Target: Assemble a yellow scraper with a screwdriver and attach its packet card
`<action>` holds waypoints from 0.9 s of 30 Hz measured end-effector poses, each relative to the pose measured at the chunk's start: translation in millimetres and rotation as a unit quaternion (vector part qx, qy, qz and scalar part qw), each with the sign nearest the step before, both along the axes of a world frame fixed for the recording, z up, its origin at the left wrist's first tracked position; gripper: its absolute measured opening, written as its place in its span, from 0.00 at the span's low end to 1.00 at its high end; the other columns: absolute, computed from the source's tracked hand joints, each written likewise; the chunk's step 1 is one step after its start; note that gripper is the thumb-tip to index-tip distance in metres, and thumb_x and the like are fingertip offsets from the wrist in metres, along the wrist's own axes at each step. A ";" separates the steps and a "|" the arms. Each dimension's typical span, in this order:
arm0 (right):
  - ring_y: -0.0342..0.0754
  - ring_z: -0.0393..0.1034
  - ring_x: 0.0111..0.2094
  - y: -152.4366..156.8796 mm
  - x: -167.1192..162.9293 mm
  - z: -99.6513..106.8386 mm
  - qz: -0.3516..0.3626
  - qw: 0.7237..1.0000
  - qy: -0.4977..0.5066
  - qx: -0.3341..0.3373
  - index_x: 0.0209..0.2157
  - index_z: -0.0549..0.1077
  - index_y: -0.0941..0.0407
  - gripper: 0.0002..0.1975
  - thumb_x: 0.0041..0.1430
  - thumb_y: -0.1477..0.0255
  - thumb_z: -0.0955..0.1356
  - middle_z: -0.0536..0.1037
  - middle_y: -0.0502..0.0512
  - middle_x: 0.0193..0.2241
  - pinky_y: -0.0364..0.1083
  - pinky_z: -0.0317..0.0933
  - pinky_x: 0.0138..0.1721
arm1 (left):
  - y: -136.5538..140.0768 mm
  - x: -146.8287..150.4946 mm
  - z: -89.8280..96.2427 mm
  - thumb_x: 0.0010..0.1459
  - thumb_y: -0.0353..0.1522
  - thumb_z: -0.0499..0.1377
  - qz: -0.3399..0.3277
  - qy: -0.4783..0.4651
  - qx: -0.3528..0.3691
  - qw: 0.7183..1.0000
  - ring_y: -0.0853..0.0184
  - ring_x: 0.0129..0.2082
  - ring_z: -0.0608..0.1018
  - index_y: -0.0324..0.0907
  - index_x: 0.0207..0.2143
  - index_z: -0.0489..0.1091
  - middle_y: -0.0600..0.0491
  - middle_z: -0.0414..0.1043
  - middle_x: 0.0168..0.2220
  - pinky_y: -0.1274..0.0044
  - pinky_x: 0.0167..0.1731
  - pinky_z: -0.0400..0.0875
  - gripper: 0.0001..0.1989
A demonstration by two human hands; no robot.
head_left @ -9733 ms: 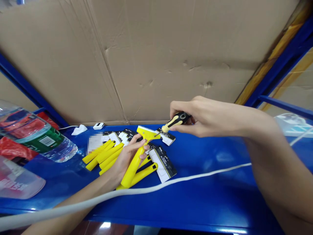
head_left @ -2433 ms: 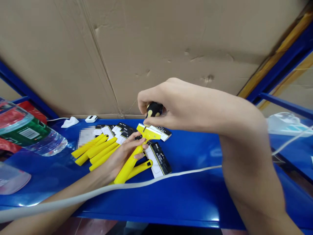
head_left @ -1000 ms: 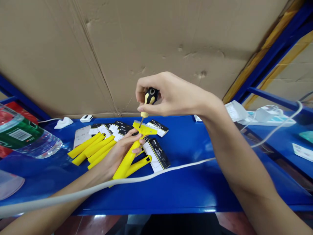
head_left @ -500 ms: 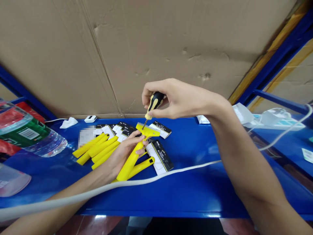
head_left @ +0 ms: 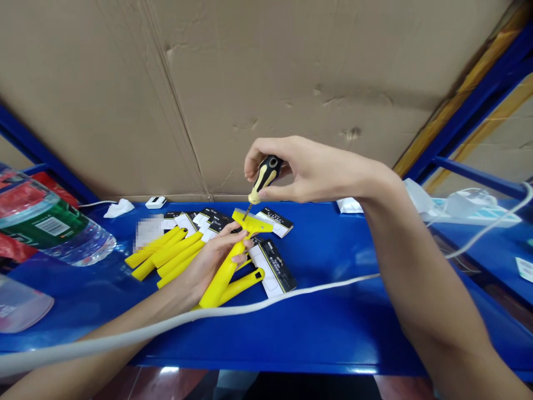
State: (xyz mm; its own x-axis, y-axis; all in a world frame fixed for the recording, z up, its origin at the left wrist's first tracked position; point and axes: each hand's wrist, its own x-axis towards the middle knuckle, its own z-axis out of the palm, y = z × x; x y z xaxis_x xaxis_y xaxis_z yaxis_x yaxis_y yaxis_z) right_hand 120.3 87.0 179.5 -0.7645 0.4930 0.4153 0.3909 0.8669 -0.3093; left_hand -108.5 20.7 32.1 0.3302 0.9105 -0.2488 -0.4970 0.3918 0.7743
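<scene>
Dial (head view): the clock is centred on the head of the yellow scraper, with 12 o'clock towards the cardboard wall.
Scraper position: the tool is held raised over the blue table, its handle running to 7 o'clock.
Steadying grip: the scraper's neck is gripped by the left hand from 8 o'clock, the fingers curled around it.
Driver grip: the handle of the screwdriver is clasped by the right hand from between 1 and 2 o'clock, with thumb and forefinger pinching it near the collar.
Shaft angle: the driver is leaned to 1 o'clock; for the turning that appears to be in hand, it should be squared to the scraper's head.
Tip seat: contact is made near the head's 10 o'clock end, but engagement is too small to make out; it should be confirmed before torque is applied.
Pressure: axial load should be matched by the left hand, with its fingertips clear of the tip, since a slip could be directed at them.
White cable: it is seen crossing at 6 o'clock and should not be snagged.
Nearby stock: loose yellow handles are laid at 8 o'clock, a black-and-white packet at 5.
</scene>
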 end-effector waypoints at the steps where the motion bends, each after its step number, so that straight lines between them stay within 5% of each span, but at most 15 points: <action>1: 0.48 0.75 0.38 -1.3 -0.6 1.0 0.003 1.000 -0.002 -0.013 0.46 0.79 0.52 0.11 0.63 0.73 0.78 0.85 0.51 0.42 0.47 0.65 0.37 | 0.5 -0.5 0.0 0.64 0.27 0.69 0.002 0.001 0.000 1.000 0.75 0.21 0.70 0.44 0.47 0.67 0.53 0.74 0.33 0.85 0.21 0.68 0.15; 7: 0.48 0.76 0.40 -8.9 -5.7 5.8 0.042 0.997 0.035 -0.048 0.43 0.80 0.53 0.07 0.64 0.73 0.76 0.85 0.50 0.43 0.46 0.68 0.40 | 3.9 -3.9 3.4 0.66 0.23 0.64 0.028 -0.027 0.013 0.999 0.75 0.21 0.70 0.45 0.48 0.65 0.52 0.73 0.35 0.86 0.21 0.68 0.13; 13: 0.47 0.74 0.37 -11.4 -7.2 4.6 0.003 0.999 0.032 0.004 0.43 0.78 0.54 0.08 0.66 0.68 0.77 0.83 0.49 0.38 0.47 0.65 0.38 | -1.8 0.6 9.9 0.68 0.24 0.63 0.017 -0.006 -0.015 1.000 0.74 0.20 0.70 0.45 0.50 0.64 0.53 0.73 0.34 0.85 0.21 0.68 0.14; 20: 0.49 0.76 0.44 -10.7 -7.2 4.3 0.036 0.998 0.008 -0.041 0.48 0.76 0.53 0.16 0.61 0.81 0.74 0.84 0.53 0.48 0.48 0.69 0.44 | -0.4 0.7 6.8 0.66 0.24 0.64 0.022 -0.009 -0.023 0.999 0.74 0.20 0.70 0.45 0.49 0.64 0.52 0.73 0.33 0.85 0.21 0.67 0.15; 27: 0.47 0.75 0.39 -11.1 -9.6 6.4 0.026 0.999 0.004 -0.023 0.41 0.79 0.54 0.05 0.64 0.75 0.75 0.84 0.50 0.38 0.47 0.65 0.39 | 0.5 1.1 10.2 0.67 0.23 0.61 0.033 -0.009 -0.018 0.999 0.75 0.19 0.69 0.43 0.49 0.66 0.52 0.73 0.32 0.86 0.20 0.67 0.12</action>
